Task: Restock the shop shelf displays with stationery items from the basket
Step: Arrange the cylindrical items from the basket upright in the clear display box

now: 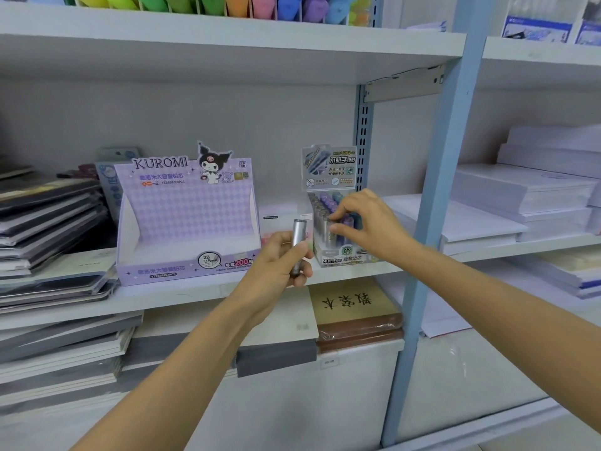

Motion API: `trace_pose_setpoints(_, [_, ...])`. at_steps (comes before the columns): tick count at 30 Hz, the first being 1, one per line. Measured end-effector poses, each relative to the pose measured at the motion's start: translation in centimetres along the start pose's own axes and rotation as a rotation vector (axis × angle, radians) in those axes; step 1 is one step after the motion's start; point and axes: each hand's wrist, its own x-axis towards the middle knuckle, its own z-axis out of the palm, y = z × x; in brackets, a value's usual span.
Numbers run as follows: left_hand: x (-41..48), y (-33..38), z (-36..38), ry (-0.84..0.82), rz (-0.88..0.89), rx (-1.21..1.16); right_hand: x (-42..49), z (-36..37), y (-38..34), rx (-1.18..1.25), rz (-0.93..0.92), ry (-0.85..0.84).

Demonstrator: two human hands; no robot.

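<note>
Up at the middle shelf, so: the left hand point(279, 260) has its fingers wrapped round a silver-grey plastic lead tube point(298, 237), held upright just in front of the shelf edge. The right hand point(370, 222) is in the small clear display box of lead tubes point(338, 255), with thumb and fingertips pinching the top of a standing tube point(328, 231) in the front rows. Can't tell if it's seating that one or just making room.

Progress-wise I'd call it partway. The small box looks nearly packed, and the tube in the left hand looks like the next to go in. The big lilac cardboard Kuromi display box point(185, 209) just beside it is totally empty though, so that's probably on the to-do list. The basket isn't in shot, so no idea how much stock is left.

Around it there's a white shelf board point(169, 299) on a pale blue metal upright point(432, 203). Stacks of dark notebooks point(48, 216) sit to the left and white paper reams point(520, 190) to the right. Bright coloured rolls point(211, 4) are up top, with a brown-covered book pile point(354, 314) below.
</note>
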Motion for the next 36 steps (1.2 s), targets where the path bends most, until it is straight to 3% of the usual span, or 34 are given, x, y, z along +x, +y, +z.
trace_pose_setpoints(4, [-0.1,0.1,0.2,0.000,0.003,0.024,-0.4,-0.6,-0.5,-0.021,-0.004,-0.007])
trace_pose_setpoints(7, [-0.2,0.1,0.5,-0.015,0.014,0.061,-0.6,-2.1,-1.8,0.225,0.065,0.045])
trace_pose_setpoints(10, [-0.3,0.5,1.1,-0.071,0.032,0.064,-1.2,-3.4,-3.1,0.518,0.097,-0.087])
trace_pose_setpoints(12, [-0.4,0.9,1.7,-0.080,0.032,0.043,-1.7,-3.7,-3.4,0.510,0.050,-0.191])
trace_pose_setpoints(18, [-0.6,1.5,2.5,-0.034,0.090,-0.043,-2.8,-4.2,-2.1,0.671,0.172,-0.081])
trace_pose_setpoints(23, [-0.2,1.3,3.6,0.105,0.174,-0.017,-4.3,-3.6,-1.9,0.830,0.225,-0.167])
trace_pose_setpoints(26, [0.1,1.3,4.1,0.126,0.214,0.086,-4.4,-3.8,-1.8,0.762,0.215,-0.187])
trace_pose_setpoints(30, [0.2,1.3,4.8,0.027,0.283,0.275,-3.8,-4.6,-1.6,0.555,0.156,-0.035])
trace_pose_setpoints(33, [0.4,1.2,5.8,-0.057,0.334,0.520,-3.5,-4.7,-1.9,0.450,0.071,-0.112])
trace_pose_setpoints(36, [0.5,0.8,6.2,-0.004,0.348,0.613,-3.2,-5.1,-1.7,0.440,0.049,-0.063])
